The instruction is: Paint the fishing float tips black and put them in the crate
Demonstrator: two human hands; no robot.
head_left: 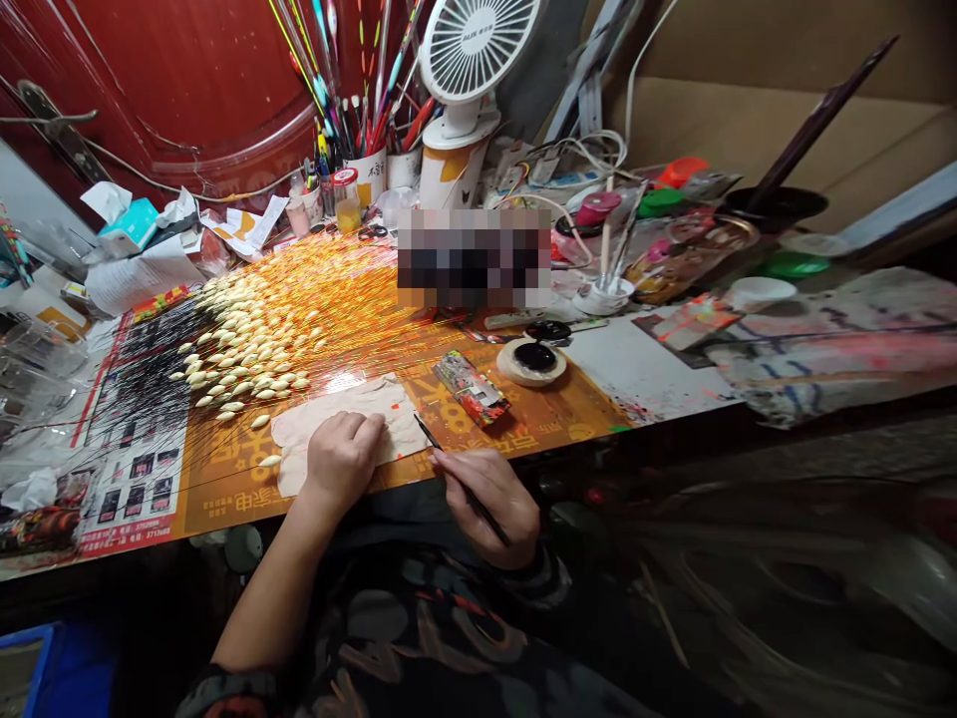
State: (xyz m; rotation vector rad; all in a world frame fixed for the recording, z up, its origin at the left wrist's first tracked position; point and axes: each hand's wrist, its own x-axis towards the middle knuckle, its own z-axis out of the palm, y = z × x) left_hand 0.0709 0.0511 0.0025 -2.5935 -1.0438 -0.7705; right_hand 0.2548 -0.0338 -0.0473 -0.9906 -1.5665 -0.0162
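Head view, and I'm watching from afar: right hand (489, 504) is turned inward at the table's (205, 494) front edge, fingers pinching a slim dark brush (426, 433) pen-style. Its long axis runs diagonally, tip pointing far-left by the right edge of a pale cloth (295, 439). Left hand (340, 454) rests on that cloth, back up, fingers curled; can't tell if they've got anything. Past them: paint-spattered block (471, 389), black-paint pot (531, 361), heaped floats (254, 344) leftward, fan (478, 50) along the far edge.
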